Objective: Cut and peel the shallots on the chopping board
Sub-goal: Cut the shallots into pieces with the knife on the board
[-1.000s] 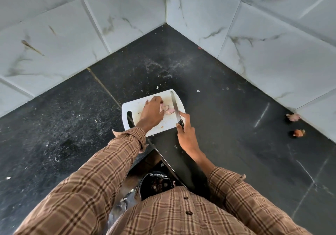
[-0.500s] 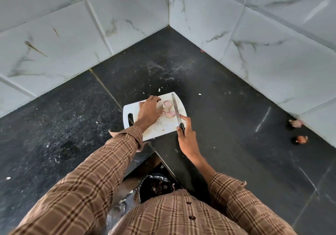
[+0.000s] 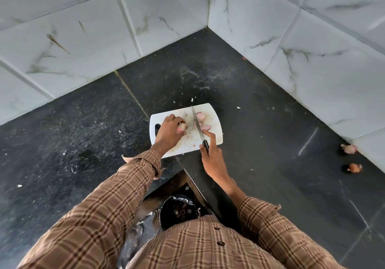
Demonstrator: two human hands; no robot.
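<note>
On the chopping board (image 3: 216, 120), left hand (image 3: 168, 134) pinching a shallot (image 3: 183, 126), right hand (image 3: 211, 154) gripping the knife (image 3: 196, 124), cut pieces (image 3: 203, 120) beside the blade

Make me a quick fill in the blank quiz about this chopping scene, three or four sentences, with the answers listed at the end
1. The right hand grips the handle of a ____.
2. The left hand holds a shallot piece over a white ____.
3. The cut shallot pieces lie on the ____ side of the blade.
4. The two onion-like scraps lie on the dark counter beside the ____ wall.

Answers: knife; chopping board; right; right
</note>
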